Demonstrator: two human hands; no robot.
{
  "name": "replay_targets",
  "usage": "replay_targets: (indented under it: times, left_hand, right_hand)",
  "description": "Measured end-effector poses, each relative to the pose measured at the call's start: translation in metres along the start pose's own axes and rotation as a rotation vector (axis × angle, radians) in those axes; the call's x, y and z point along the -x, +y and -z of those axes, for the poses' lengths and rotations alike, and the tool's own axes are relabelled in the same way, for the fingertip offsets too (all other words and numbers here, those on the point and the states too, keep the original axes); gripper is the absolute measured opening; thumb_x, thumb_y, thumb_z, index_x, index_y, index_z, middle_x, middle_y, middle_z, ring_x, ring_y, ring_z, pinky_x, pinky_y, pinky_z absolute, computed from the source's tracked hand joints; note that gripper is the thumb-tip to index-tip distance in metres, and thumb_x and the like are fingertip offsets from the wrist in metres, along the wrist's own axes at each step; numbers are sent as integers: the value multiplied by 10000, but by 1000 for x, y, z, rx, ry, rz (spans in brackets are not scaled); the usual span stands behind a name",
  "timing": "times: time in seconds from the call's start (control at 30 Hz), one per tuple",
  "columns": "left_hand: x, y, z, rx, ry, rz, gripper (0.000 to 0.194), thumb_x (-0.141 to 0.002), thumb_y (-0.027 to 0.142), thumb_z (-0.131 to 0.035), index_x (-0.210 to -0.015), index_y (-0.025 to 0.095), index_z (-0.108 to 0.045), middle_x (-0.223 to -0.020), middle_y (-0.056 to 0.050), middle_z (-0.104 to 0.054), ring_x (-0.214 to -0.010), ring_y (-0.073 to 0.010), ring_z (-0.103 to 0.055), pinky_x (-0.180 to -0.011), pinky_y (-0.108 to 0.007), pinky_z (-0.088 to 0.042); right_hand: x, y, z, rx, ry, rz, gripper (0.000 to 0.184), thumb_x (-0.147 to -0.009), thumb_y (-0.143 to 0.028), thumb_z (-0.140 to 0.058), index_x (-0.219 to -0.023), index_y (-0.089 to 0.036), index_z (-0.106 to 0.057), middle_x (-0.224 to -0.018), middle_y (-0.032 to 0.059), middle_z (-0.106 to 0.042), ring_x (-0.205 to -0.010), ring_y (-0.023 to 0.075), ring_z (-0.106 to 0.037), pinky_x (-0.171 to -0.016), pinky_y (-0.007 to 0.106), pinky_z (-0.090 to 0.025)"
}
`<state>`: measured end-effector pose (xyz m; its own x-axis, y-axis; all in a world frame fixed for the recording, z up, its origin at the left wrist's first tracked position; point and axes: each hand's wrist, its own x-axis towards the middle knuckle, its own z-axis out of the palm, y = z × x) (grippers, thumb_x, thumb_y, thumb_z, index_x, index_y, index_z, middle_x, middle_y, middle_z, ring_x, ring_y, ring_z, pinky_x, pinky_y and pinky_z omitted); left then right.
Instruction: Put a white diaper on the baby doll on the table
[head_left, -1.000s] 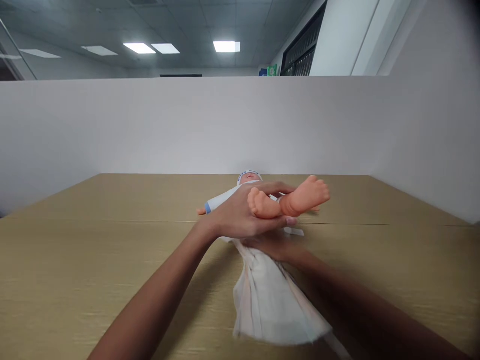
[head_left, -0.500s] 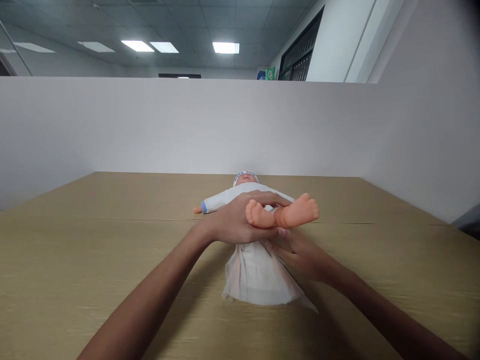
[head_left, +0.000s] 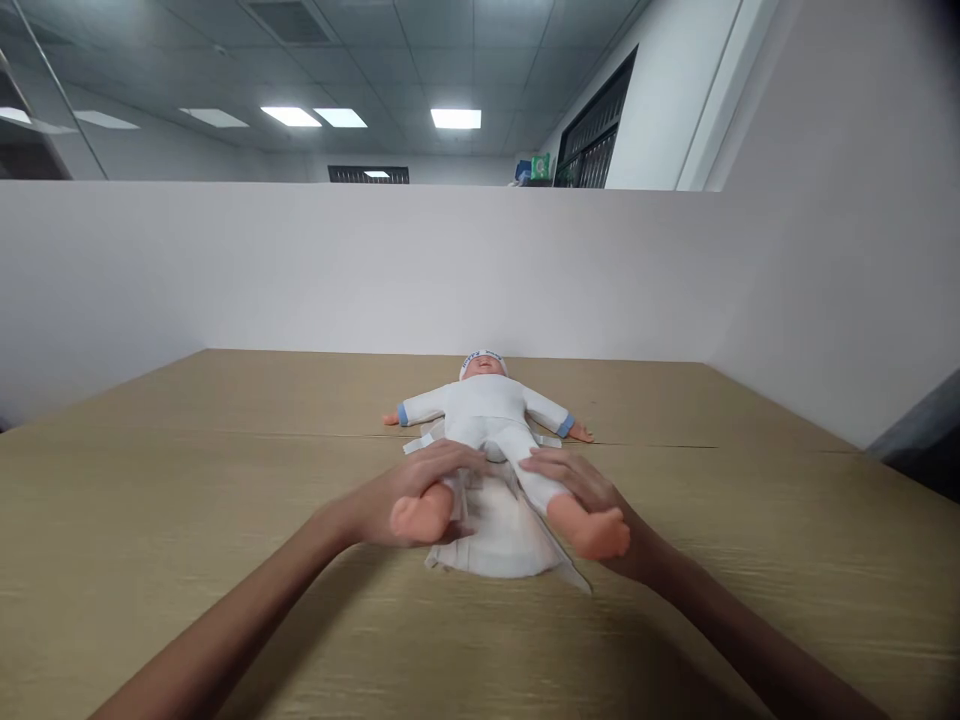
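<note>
Fingers [head_left: 453, 456] of the left hand [head_left: 384, 497] wrap around one leg of a baby doll [head_left: 484, 403], the thumb below and its bare foot [head_left: 421, 515] showing in front of the palm. The right hand [head_left: 602, 497] lays its fingers, slightly apart, over the other leg; whether they grip it cannot be told. Dressed in white with blue cuffs and a lettered headband [head_left: 484, 355], the doll lies face up on a tan table [head_left: 225, 600], arms outstretched, its head close to the far edge, roughly midway between the far corners. An unfolded white diaper [head_left: 502, 545] spreads beneath its hips and between its parted legs, tabs jutting out on both sides.
</note>
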<state>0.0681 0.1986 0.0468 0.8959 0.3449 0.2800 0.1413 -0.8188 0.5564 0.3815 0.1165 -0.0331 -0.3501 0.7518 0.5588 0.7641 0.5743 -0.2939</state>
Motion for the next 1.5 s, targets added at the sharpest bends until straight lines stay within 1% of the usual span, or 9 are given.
replay_targets:
  times: [0.13, 0.33, 0.53, 0.73, 0.97, 1.13, 1.3, 1.37, 1.5]
  left_hand:
    - [35, -32, -13, -37, -57, -3, 607, -909, 348, -789, -1479, 318, -584, -1551, -76, -634, -1541, -358, -483, -1307, -576, -373]
    - [48, -56, -29, -98, -117, -19, 764, -875, 336, -814, -1569, 296, -498, -1681, -124, -513, -1605, -380, -405, -1306, -595, -388]
    - [52, -52, -26, -163, -149, 17, 844, -885, 194, -782, -1634, 348, -425, -1746, -75, -433, -1655, -341, -326, -1325, -604, -376]
    - [52, -48, -28, -168, -149, 27, 518, -1040, 125, -573, -1526, 305, -557, -1722, -71, -472, -1637, -277, -375, -1313, -525, -435]
    - [47, -25, -23, -101, -111, 142, 469, -1088, 173, -459, -1509, 342, -576, -1660, -18, -553, -1591, -267, -454, -1319, -490, -412]
    - [35, -10, -51, -260, -23, 232, 548, -917, 563, -795, -1319, 240, -607, -1479, -129, -654, -1564, -416, -422, -1243, -586, -452]
    - [28, -7, -71, -355, 57, 301, 170, -962, 230, -659, -1126, 233, -615, -1381, -122, -671, -1454, -373, -488, -1192, -563, -457]
    - [26, -6, -66, -311, 84, 315, 79, -1023, 261, -581, -1083, 240, -628, -1287, -98, -704, -1356, -351, -536, -1143, -535, -477]
    - [13, -10, -44, -167, 212, 398, 303, -1103, 455, -463, -1026, 239, -660, -1079, -69, -718, -1095, -302, -618, -1004, -470, -516]
  right_hand:
    - [23, 35, -11, -5, -67, 181, 345, -1072, -200, -464, -1268, -279, -737, -1462, 75, -717, -1450, 239, -618, -1200, 443, -530]
    - [36, 53, -26, 22, -97, 173, 287, -1070, -194, -511, -1248, -289, -716, -1513, 63, -687, -1459, 240, -612, -1187, 433, -534]
    - [40, 43, -25, 48, -107, 171, 334, -1020, -143, -551, -1264, -294, -722, -1533, 50, -675, -1489, 260, -586, -1193, 457, -544]
    - [38, 43, -12, -113, -218, 60, 384, -1059, -136, -481, -1335, -291, -700, -1581, 70, -631, -1519, 232, -555, -1222, 430, -531]
    - [26, 13, 12, -234, -301, -101, 317, -1094, -294, -482, -1310, -266, -711, -1575, 95, -634, -1515, 279, -558, -1230, 497, -527]
    - [34, -15, -12, 122, -212, -14, 643, -926, -488, -761, -1487, -212, -611, -1623, 172, -565, -1534, 391, -508, -1250, 599, -476]
    - [43, -20, -40, 313, -115, 39, 614, -913, -108, -571, -1516, -215, -616, -1590, 141, -603, -1546, 354, -492, -1214, 550, -502]
    - [38, -21, -39, 296, -93, -8, 573, -928, -52, -491, -1443, -228, -670, -1529, 131, -652, -1495, 326, -547, -1160, 502, -534]
    - [9, -19, -22, 126, -95, -173, 328, -1050, -167, -416, -1169, -216, -717, -1133, 116, -767, -1073, 285, -709, -911, 424, -578]
